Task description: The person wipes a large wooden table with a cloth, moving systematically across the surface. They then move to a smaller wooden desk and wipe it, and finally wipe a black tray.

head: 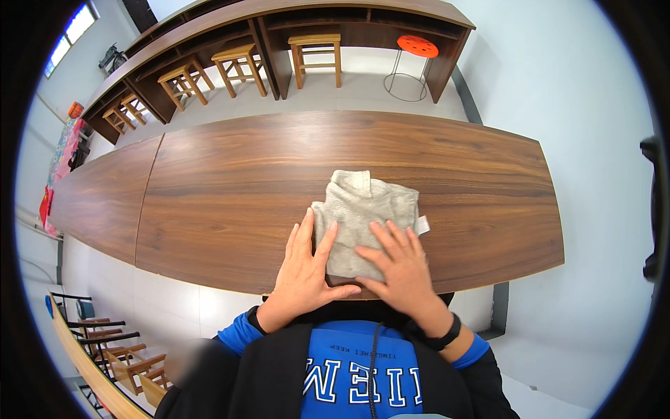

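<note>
A light grey garment (356, 214) lies folded on the wood-grain table (235, 209) before me. Its collar or band end points away from me, and a small white tag (422, 225) sticks out at its right side. My left hand (309, 267) rests along the garment's left edge, fingers spread. On the right part of the fabric lies my right hand (400, 262), palm down with its fingers apart, slightly blurred. Neither hand grips the cloth. Part of the garment's near right side is hidden under my right hand.
Past the table runs a dark wooden desk row (366, 15) with several wooden stools (315, 42) and a red round stool (417, 46) under it. A pale wall (591, 157) stands to the right. Several chairs (120, 345) are at the lower left.
</note>
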A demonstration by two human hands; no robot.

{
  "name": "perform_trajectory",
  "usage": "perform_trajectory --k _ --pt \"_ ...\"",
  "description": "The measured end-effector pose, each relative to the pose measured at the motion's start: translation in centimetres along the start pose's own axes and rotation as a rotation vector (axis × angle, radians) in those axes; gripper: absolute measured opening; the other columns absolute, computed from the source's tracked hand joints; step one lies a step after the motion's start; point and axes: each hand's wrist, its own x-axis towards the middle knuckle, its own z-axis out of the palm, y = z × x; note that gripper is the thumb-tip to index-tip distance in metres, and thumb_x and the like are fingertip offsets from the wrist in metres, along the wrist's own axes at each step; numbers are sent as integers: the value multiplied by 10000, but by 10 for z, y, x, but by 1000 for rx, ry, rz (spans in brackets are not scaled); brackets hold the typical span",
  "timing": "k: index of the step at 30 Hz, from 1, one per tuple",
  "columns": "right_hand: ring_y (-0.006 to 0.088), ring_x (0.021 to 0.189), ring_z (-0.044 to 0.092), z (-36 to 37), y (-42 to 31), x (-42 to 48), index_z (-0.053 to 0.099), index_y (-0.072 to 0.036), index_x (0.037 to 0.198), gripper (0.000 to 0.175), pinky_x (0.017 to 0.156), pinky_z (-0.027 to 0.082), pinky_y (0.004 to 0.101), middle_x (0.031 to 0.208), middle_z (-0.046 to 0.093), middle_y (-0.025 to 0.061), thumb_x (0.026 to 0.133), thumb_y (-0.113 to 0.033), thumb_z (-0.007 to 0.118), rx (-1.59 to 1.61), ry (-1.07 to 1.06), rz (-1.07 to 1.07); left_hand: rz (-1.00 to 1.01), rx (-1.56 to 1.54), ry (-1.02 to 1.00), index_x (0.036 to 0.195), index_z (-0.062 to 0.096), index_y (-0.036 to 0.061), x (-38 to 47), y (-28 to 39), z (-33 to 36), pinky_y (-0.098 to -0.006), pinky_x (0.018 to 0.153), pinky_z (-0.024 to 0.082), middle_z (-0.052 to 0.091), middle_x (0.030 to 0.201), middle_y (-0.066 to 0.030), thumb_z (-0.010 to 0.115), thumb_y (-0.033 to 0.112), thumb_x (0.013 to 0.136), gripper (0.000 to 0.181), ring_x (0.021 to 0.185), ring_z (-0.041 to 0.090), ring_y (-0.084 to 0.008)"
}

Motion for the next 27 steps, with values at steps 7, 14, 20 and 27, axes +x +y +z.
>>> perform_trajectory --k 7,14,20,27 --pt "400 1536 315 -22 100 -25 568 -183 1480 598 1251 198 600 1667 372 141 974 -485 671 -369 318 496 -16 14 -1 1633 256 25 -2 3 -1 -627 1236 251 122 1653 -406 828 721 729 1276 1500 268 -565" --pt "484 1537 254 7 52 -7 526 -134 1521 714 1236 159 653 1669 324 226 950 -533 681 -393 306 478 -9 23 -5 1637 252 36 -1 2 1 -623 1239 248 123 1655 -403 830 723 725 1279 1506 266 -556" --pt "357 1531 336 26 -23 3 608 -238 1460 614 1242 240 591 1645 409 106 898 -437 756 -100 75 -18 11 -12 28 1645 250 64 -1 1 1 -628 1231 255 132 1648 -407 842 699 723 1266 1511 266 -550" --pt "361 1510 369 6 12 12 621 -242 1447 582 1242 253 575 1635 433 104 900 -389 757 -128 135 131 3 -32 -43 1659 228 68 -11 0 -7 -639 1231 232 76 1651 -418 838 657 768 1230 1520 194 -590"
